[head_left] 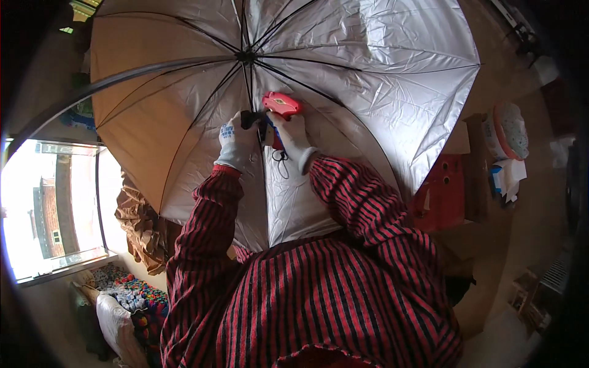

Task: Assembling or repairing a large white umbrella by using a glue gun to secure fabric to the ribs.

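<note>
An open umbrella (343, 86) spreads in front of me, its silver lining facing up and its black ribs meeting at a dark hub (246, 57). Its dark shaft (123, 75) runs from the hub to the left, bent by the lens. My right hand (293, 135), in a white glove, grips a red and blue tagging gun (282, 104), with the red head pointing up and left. Close beside it, my gloved left hand (236, 141) pinches a small black piece (248, 119) near the umbrella's near rib. A thin black cord loop (280, 156) hangs below the gun.
A red box (438, 190) stands beside the umbrella at the right, near brown cardboard. Beyond it are an oval basket (510, 132) and a small white and blue box (508, 179). Crumpled brown paper (142, 224) lies left, below a bright window (55, 205). Colourful bundles (132, 291) sit lower left.
</note>
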Demonstrator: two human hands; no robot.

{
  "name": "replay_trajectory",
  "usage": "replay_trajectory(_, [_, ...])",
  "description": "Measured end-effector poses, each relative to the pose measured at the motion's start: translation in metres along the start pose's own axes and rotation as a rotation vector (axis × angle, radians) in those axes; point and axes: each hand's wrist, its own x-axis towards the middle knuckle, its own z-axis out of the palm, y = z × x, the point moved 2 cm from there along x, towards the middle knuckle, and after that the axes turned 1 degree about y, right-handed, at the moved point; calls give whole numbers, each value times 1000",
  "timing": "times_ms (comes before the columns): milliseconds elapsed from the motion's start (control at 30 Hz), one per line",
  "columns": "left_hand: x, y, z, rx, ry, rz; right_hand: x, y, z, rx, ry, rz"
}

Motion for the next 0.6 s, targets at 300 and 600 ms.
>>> replay_trajectory(300, [0,-11,16,-29,-89,-50,-25,-18,-2,198,-217,336])
replay_trajectory(600, [0,-13,17,-57,-62,-35,-21,-11,-3,39,-181,108])
